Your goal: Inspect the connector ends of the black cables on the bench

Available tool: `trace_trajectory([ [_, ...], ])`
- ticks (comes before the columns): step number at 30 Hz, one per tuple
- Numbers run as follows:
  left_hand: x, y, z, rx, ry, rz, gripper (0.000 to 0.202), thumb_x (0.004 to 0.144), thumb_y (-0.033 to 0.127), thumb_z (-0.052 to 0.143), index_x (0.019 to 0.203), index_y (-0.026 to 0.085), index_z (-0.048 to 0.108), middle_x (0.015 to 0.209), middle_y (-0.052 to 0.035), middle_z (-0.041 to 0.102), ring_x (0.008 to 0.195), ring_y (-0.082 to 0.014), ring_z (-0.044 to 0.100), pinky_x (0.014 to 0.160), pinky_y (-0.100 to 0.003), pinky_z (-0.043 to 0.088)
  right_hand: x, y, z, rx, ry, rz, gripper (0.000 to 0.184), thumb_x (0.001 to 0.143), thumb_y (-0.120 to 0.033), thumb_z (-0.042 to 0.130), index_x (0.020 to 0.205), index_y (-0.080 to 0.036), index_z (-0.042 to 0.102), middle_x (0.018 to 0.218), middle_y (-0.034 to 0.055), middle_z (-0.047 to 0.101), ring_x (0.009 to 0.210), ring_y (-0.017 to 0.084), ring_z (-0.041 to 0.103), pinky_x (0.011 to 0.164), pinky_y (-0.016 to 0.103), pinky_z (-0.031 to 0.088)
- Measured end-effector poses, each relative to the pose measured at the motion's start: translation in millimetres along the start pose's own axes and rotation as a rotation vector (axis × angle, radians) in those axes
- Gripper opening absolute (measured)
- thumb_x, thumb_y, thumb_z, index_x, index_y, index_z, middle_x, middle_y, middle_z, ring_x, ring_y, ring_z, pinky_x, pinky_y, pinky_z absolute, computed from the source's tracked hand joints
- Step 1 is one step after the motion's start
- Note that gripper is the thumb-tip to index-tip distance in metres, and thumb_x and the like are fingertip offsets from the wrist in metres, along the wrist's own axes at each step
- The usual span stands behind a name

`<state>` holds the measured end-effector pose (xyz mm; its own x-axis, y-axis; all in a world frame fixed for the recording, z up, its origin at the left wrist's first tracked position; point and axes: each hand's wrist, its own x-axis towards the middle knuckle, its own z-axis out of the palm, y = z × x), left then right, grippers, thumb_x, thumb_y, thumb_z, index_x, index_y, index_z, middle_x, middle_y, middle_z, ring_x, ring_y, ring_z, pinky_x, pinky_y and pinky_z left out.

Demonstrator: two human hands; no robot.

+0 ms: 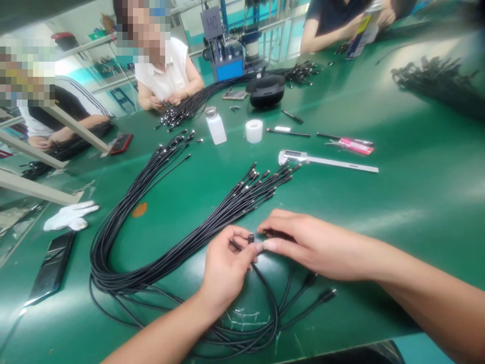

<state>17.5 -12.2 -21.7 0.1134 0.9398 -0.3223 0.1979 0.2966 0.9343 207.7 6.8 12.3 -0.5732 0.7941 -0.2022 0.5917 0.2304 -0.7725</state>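
Observation:
Near the front of the green table, my left hand (227, 263) pinches a black cable (263, 278) close to its plug (251, 237), which points upward. My right hand (295, 240) meets it there, thumb against the left thumb. Its curled fingers close around something dark, mostly hidden, that looks like another cable end. Below the hands, loose cables loop round, with connector ends (328, 296) lying to the right. A thick bundle of black cables (151, 268) curves in a U to the left, its plug ends (261, 184) fanned out beyond my hands.
Past the bundle lie a digital caliper (329, 161), a tape roll (253, 131), a white bottle (215, 126), pens (288, 132) and a black case (266, 92). A phone (53, 265) and white glove (70, 216) lie left. Other people sit across the table beside more cables (435, 83).

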Motion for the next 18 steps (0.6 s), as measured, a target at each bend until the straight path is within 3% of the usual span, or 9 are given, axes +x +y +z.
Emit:
trace_trajectory([
  [3, -1.0, -1.3, -0.1, 0.013, 0.026, 0.031, 0.025, 0.071, 0.030, 0.074, 0.081, 0.016, 0.057, 0.061, 0.0013, 0.063, 0.054, -0.0102, 0.058, 0.051, -0.021, 0.047, 0.2, -1.6, 4.1, 0.025, -0.049, -0.047, 0.036, 0.101, -0.035, 0.032, 0.098, -0.020, 0.065, 0.100, 0.0047, 0.059, 0.092, 0.013, 0.054, 0.083, 0.027, 0.041],
  [8, -2.7, -4.7, -2.2, 0.173, 0.068, 0.112, 0.019, 0.074, 0.029, 0.070, 0.078, 0.016, 0.057, 0.070, -0.0004, 0.065, 0.064, -0.0108, 0.060, 0.061, -0.022, 0.049, 2.5, -2.5, 12.9, 0.009, -0.045, -0.068, 0.035, 0.101, -0.031, 0.034, 0.095, -0.018, 0.066, 0.091, 0.0039, 0.059, 0.085, 0.012, 0.053, 0.079, 0.026, 0.040],
  [18, -4.9, -6.3, -3.0, 0.375, 0.100, 0.225, 0.014, 0.078, 0.027, 0.068, 0.077, 0.017, 0.059, 0.070, 0.0033, 0.064, 0.063, -0.0067, 0.057, 0.060, -0.017, 0.044, 4.7, -0.8, 17.6, -0.006, -0.042, -0.062, 0.036, 0.101, -0.032, 0.034, 0.093, -0.017, 0.065, 0.089, 0.0035, 0.057, 0.083, 0.012, 0.052, 0.078, 0.026, 0.040],
])
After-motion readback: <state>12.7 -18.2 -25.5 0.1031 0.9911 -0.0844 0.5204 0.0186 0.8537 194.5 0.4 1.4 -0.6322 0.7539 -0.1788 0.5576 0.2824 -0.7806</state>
